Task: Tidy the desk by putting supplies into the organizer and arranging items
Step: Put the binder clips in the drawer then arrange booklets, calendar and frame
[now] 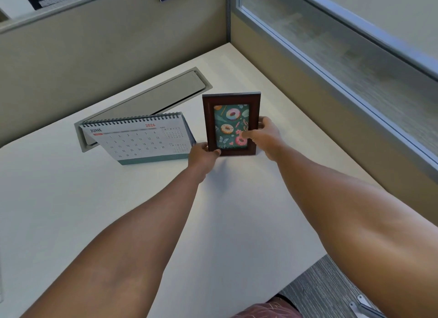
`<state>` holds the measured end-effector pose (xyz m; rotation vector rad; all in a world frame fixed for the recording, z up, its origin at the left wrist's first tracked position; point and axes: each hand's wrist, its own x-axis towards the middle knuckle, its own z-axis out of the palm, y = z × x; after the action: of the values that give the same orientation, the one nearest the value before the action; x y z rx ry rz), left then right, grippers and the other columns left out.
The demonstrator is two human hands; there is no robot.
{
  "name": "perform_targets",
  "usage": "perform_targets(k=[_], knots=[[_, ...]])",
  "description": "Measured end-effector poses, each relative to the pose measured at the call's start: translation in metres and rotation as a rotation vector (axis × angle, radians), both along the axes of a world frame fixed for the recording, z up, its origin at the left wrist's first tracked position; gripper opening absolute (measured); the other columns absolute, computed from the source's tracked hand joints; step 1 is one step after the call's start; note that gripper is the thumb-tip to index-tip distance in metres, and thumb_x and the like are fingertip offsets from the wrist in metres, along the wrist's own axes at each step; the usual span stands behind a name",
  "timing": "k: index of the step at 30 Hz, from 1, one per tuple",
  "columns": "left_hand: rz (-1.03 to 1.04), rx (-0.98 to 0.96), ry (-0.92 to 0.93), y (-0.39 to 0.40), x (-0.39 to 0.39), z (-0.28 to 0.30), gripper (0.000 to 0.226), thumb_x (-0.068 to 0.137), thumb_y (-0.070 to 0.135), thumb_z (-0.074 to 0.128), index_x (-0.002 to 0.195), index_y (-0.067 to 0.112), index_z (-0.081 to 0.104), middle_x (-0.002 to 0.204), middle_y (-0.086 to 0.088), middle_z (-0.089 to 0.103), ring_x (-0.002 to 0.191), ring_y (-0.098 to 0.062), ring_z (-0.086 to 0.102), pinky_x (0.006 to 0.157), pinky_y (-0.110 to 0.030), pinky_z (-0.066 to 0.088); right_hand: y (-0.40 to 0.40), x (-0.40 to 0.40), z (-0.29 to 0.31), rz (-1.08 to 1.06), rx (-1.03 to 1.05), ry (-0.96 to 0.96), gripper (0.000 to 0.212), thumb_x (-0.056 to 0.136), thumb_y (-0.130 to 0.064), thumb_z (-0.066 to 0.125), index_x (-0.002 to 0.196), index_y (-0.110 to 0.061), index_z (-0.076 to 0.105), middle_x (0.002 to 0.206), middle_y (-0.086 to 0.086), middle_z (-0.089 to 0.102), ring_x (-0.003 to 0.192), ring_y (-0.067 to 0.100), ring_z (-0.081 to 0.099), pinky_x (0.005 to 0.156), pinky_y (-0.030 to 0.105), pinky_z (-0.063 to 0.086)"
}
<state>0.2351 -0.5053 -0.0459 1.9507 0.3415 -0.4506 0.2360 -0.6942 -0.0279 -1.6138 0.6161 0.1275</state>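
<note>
Far left, the white desk (71, 199) is seen running back to beige partition walls (106, 64). A long grey cable flap (151, 102) is set into the desktop near the back, lid raised slightly.

Just in front of the flap a spiral-bound desk calendar (139, 140) is stood tent-wise, JUNE 2026 page facing the camera (teal strip along its base). Its right end sits just beside the picture frame, close to the left hand; whether they touch cannot be told.

The left hand (204, 153) is extended from bottom left, fingers curled round the frame's lower-left corner, thumb laid on the front face at the bottom edge. The fingertips behind the frame are hidden.

The picture frame (231, 124) is held upright in portrait, dark brown wood, a teal print with donuts inside. It is located mid-desk, right of the calendar, well in from the desk's corner. Its bottom edge appears down on the desktop or barely off it (contact cannot be confirmed).

The right hand (265, 135) is clamped on the frame's right side: thumb pressed across the glass over the lower-right part of the print, the other fingers wrapped round the right edge toward the back, only the top knuckles seen.

Right of that, a frosted glass panel (343, 64) in a grey metal surround is seen above the right partition. At bottom right, grey wood-grain floor (327, 287) and a bit of patterned pinkish fabric (267, 311) at the lower edge are visible.
</note>
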Motion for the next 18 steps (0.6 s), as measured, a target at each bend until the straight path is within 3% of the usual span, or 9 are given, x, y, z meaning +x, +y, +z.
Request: perform_targets(k=[3,5,8,10,13,16,18], knots=[[-0.007,0.022,0.032,0.003,-0.003,0.001,0.027,0.088,0.020,0.072,0.112,0.009,0.066,0.095,0.001,0.070,0.088,-0.018,0.060,0.077,-0.025,0.043,0.001,-0.005,-0.001,-0.049,-0.127,-0.031,0.072,0.072,-0.033,0.085,0.131,-0.020,0.047,0.127,0.000,0.053,0.119,0.019,0.054,0.086,0.038,0.058],[0.001,0.042,0.055,0.006,-0.006,0.004,0.043,0.088,0.022,0.073,0.125,0.004,0.061,0.087,0.010,0.062,0.086,-0.016,0.058,0.081,-0.027,0.042,0.003,-0.010,-0.001,-0.103,-0.283,-0.071,0.084,0.069,-0.053,0.081,0.136,-0.020,0.044,0.132,0.000,0.048,0.126,0.018,0.043,0.098,0.040,0.050],[-0.038,0.046,0.172,0.014,-0.008,0.009,0.058,0.088,0.027,0.074,0.138,0.007,0.053,0.120,-0.003,0.062,0.111,-0.022,0.060,0.100,-0.033,0.046,0.008,-0.016,0.004,-0.190,-0.540,-0.152,0.089,0.070,-0.072,0.068,0.136,-0.017,0.044,0.129,0.001,0.048,0.122,0.016,0.039,0.103,0.038,0.043],[-0.094,0.028,0.260,0.022,-0.011,0.013,0.046,0.090,0.025,0.072,0.128,0.004,0.058,0.116,-0.009,0.062,0.107,-0.021,0.060,0.104,-0.038,0.048,0.012,-0.019,0.009,-0.243,-0.645,-0.231,0.088,0.071,-0.073,0.065,0.132,-0.015,0.045,0.121,0.002,0.048,0.113,0.016,0.040,0.099,0.030,0.040],[-0.068,-0.021,0.347,0.039,-0.016,0.018,0.025,0.091,0.021,0.071,0.110,0.009,0.060,0.104,-0.009,0.062,0.094,-0.019,0.061,0.095,-0.030,0.052,0.023,-0.022,0.016,-0.300,-0.709,-0.413,0.076,0.073,-0.065,0.068,0.120,-0.009,0.050,0.109,0.006,0.048,0.101,0.016,0.040,0.088,0.019,0.034],[0.012,-0.016,0.393,0.060,-0.022,0.019,0.008,0.094,0.014,0.066,0.097,0.009,0.061,0.086,-0.008,0.059,0.074,-0.016,0.058,0.072,-0.024,0.051,0.042,-0.026,0.021,-0.261,-0.705,-0.594,0.057,0.079,-0.053,0.069,0.103,-0.005,0.051,0.097,0.004,0.045,0.091,0.016,0.042,0.078,0.017,0.037],[0.117,-0.010,0.411,0.077,-0.024,0.019,0.009,0.096,0.008,0.056,0.088,0.010,0.055,0.079,-0.007,0.055,0.064,-0.014,0.054,0.061,-0.022,0.045,0.060,-0.030,0.024,-0.181,-0.668,-0.637,0.048,0.082,-0.050,0.067,0.096,-0.007,0.049,0.093,0.002,0.043,0.085,0.015,0.043,0.071,0.018,0.040]])
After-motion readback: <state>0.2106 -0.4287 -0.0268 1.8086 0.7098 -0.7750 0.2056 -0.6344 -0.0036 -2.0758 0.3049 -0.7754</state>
